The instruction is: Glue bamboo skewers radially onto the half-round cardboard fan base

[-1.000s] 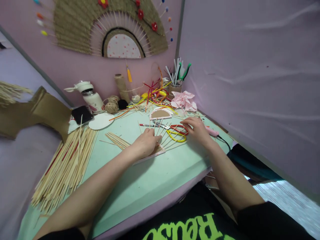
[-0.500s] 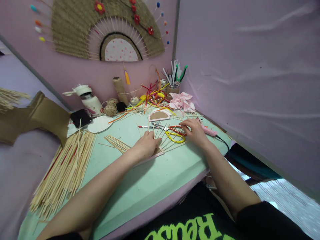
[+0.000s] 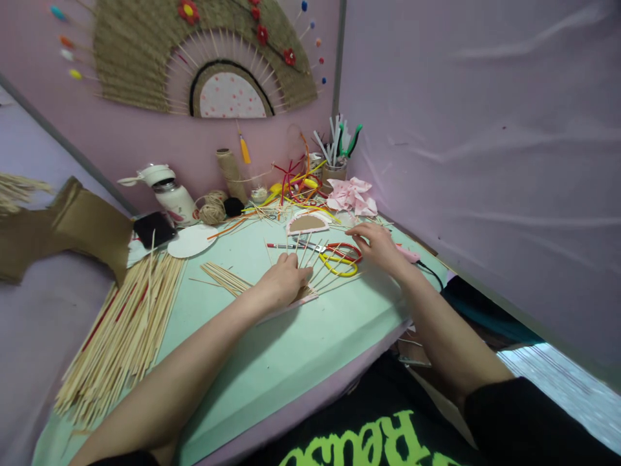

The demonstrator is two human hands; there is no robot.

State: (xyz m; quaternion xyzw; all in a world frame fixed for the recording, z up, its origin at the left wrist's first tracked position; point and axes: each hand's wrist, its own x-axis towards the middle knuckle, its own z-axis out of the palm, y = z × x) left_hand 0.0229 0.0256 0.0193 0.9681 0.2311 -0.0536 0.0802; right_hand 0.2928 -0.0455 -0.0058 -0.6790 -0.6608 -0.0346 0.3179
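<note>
My left hand point(image 3: 282, 283) presses down on a half-round cardboard fan base point(image 3: 306, 296) with a pale edge, its fingers bent over the piece. Thin wooden sticks point(image 3: 321, 279) spread out from that base like rays. My right hand point(image 3: 377, 246) hovers to the right with thumb and fingers apart, and nothing shows in it. Scissors point(image 3: 342, 266) with red and yellow handles lie beneath the sticks, left of my right hand. Partly hidden behind that hand is a pink glue gun point(image 3: 408, 254) with a black cord.
Loose sticks point(image 3: 226, 278) lie left of the base, and a big stick bundle point(image 3: 121, 330) covers the table's left side. Behind are another half-round piece point(image 3: 308, 224), a twine ball point(image 3: 213, 207), a bottle point(image 3: 175, 200) and crumpled pink paper point(image 3: 352, 196). A large fan point(image 3: 145, 65) hangs on the wall.
My right hand has shifted slightly down, covering more of the glue gun. My left hand stays on the fan base. The whole view has moved a little.
</note>
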